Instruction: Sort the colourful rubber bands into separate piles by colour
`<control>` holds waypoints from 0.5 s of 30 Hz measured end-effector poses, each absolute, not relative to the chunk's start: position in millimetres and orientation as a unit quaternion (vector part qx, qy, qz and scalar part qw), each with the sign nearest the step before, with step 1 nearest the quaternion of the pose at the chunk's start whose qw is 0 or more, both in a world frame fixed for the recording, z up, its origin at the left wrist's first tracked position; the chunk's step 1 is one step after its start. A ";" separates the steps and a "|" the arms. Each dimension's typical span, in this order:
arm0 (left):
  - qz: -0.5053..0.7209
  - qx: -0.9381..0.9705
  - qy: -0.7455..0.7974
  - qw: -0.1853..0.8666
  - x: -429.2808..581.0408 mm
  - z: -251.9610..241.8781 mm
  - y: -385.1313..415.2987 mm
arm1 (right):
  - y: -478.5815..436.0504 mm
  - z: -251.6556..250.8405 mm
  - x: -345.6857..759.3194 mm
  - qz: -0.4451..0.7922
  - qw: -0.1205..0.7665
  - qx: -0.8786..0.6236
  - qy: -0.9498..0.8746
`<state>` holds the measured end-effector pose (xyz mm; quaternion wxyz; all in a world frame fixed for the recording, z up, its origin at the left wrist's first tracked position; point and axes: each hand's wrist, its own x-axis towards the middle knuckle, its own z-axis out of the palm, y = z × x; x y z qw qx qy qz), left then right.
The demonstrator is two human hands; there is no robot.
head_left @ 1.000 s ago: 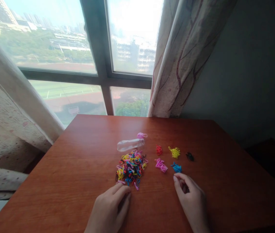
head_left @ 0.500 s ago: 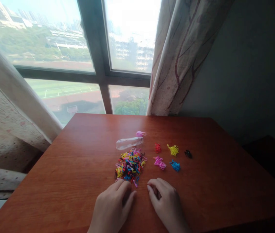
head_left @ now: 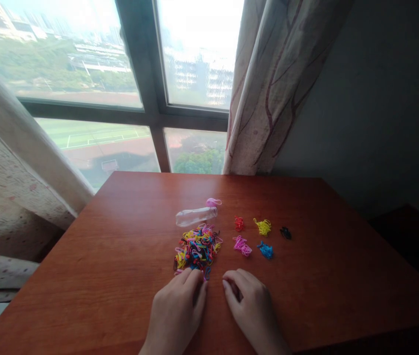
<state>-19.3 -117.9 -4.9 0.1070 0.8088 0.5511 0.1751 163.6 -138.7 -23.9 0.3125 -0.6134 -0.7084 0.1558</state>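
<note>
A mixed heap of small coloured bands (head_left: 197, 247) lies at the middle of the table. My left hand (head_left: 180, 305) is at the heap's near edge, its thumb and fingertips closed by a pink band; whether they grip it is hidden. Just right of it, my right hand (head_left: 250, 303) rests on the table with fingers curled together, and anything in them is too small to tell. Separate piles lie to the right: red (head_left: 239, 223), yellow (head_left: 263, 227), pink (head_left: 242, 245), blue (head_left: 266, 250) and black (head_left: 285, 232).
Behind the heap a clear plastic bottle (head_left: 196, 216) lies on its side, with a pink looped piece (head_left: 213, 202) beyond it. The wooden table (head_left: 94, 256) reaches to a window. Curtains (head_left: 268, 98) hang on both sides.
My left hand has moved slightly forward and right, and its thumb has closed toward the fingers at the heap's edge. My right hand has hardly moved. The view has shifted slightly.
</note>
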 end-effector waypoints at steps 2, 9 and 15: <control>0.183 0.811 0.546 0.101 -20.2 -6.0 -117.2 | -138.7 -23.1 163.3 0.152 0.314 -0.614 -0.708; 0.237 0.805 0.535 0.098 -25.3 -8.7 -120.8 | -138.8 -22.1 163.0 0.153 0.322 -0.612 -0.705; 0.279 0.801 0.515 0.124 -25.1 -3.4 -119.8 | -138.5 -22.4 163.6 0.165 0.328 -0.609 -0.703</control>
